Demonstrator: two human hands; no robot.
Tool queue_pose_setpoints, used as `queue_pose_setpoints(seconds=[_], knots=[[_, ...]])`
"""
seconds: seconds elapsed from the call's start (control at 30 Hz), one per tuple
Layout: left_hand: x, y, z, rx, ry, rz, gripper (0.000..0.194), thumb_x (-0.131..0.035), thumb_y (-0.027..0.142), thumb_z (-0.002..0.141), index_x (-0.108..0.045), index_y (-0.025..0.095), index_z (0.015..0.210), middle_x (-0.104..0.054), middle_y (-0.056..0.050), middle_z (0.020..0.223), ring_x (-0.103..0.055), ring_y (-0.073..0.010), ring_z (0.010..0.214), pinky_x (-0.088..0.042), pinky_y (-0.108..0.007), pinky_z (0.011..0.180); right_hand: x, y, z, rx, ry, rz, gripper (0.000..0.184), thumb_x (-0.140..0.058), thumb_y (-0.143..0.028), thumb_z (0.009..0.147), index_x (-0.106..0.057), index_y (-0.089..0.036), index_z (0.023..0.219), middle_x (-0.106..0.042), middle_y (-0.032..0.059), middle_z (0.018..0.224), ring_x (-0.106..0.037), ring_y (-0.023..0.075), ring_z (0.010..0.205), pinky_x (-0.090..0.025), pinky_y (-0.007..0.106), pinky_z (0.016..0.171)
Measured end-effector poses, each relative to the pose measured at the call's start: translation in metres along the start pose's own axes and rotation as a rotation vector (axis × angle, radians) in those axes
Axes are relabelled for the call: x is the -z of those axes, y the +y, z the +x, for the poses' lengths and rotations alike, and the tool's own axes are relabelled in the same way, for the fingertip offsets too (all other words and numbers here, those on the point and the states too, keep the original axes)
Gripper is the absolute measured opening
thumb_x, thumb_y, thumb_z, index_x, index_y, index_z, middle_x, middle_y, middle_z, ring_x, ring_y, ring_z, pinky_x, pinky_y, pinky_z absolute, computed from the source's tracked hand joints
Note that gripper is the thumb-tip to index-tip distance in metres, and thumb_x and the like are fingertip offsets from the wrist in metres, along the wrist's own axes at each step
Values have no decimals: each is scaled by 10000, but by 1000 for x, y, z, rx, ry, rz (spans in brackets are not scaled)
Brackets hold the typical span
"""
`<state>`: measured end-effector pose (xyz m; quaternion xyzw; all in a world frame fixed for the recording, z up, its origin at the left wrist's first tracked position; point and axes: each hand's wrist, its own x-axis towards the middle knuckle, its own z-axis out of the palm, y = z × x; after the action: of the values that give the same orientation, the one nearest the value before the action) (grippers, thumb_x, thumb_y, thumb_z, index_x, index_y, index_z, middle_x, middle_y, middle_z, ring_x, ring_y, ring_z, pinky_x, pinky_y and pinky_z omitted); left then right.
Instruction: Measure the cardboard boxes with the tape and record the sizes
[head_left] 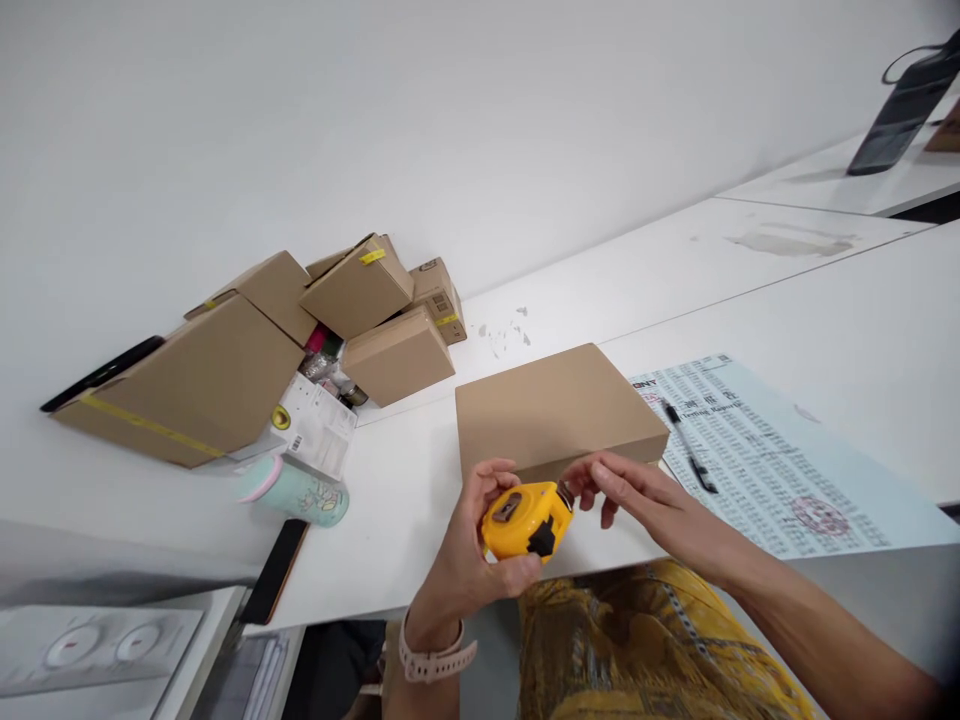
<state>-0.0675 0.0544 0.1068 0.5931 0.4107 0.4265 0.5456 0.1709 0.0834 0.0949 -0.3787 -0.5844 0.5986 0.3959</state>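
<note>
My left hand (472, 560) is wrapped round a yellow tape measure (521, 520) with a black button and a metal belt clip on its side. At the mouth of the tape measure, the curled fingers of my right hand (637, 495) are on the metal tape end. No length of blade shows drawn out. Just beyond both hands a closed flat cardboard box (551, 405) lies on the white table (390, 540).
To the right, a black pen (690, 447) lies on a printed pale-blue sheet (780, 460). Several cardboard boxes (401, 355) are piled at the left, near a mint-green bottle (300, 492) and a white packet (319, 425). A dark bottle (904, 115) stands far right.
</note>
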Motion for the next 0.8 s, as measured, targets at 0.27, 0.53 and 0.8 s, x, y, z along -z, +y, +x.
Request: queue_pose_setpoints(seconds=[0.27,0.53,0.8], knots=[[-2,-5,4,69,-85,-29,759,-835,336,667,-479,315,1337,-519,-29,1190,-551,-213,1051,-452,-307,875,5,-8,-8,-19,-71,21,464,-481,-630,978,-693,-217,959,-625,50,875,-552,174,777,-474,335,715],[0,-2,9,101,-138,-74,810,-868,428,664,-485,304,1367,-555,-49,1197,-588,-236,1056,-471,-317,874,0,-4,-7,-120,-105,317,494,-710,-633,832,-474,-213,725,-395,-40,686,-302,100,601,-283,254,527],[81,5,41,45,358,91,735,-817,456,681,-512,211,1302,-649,-46,1033,-601,-156,765,-461,-279,703,101,-18,34,-12,296,331,489,-804,-659,706,-567,-230,700,-422,-20,641,-340,114,577,-304,263,475]])
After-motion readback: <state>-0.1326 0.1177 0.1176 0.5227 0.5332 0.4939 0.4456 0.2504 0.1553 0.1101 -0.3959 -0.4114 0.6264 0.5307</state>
